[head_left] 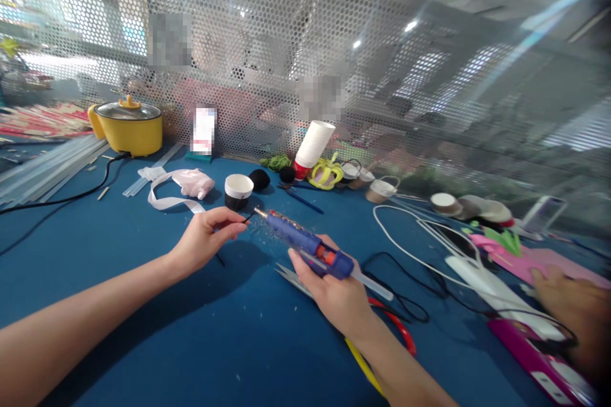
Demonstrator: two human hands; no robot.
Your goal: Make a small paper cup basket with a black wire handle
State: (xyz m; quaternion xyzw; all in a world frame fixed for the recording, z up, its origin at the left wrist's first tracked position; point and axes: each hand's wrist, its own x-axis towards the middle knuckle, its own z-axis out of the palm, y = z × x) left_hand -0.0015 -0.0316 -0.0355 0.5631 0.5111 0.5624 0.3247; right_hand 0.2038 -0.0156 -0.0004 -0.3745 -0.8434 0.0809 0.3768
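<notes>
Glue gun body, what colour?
Blue, with an orange trigger; the glue gun sits in the right hand, clearest in the head view.

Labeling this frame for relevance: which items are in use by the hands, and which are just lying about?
In use:
left hand pinching thin black strip
right hand gripping blue glue gun

Lying about:
yellow pot
white ribbon
paper cup stack
scissors
glue sticks

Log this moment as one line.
right hand: holds blue glue gun | left hand: pinches thin black piece at nozzle | surface: blue table
</notes>
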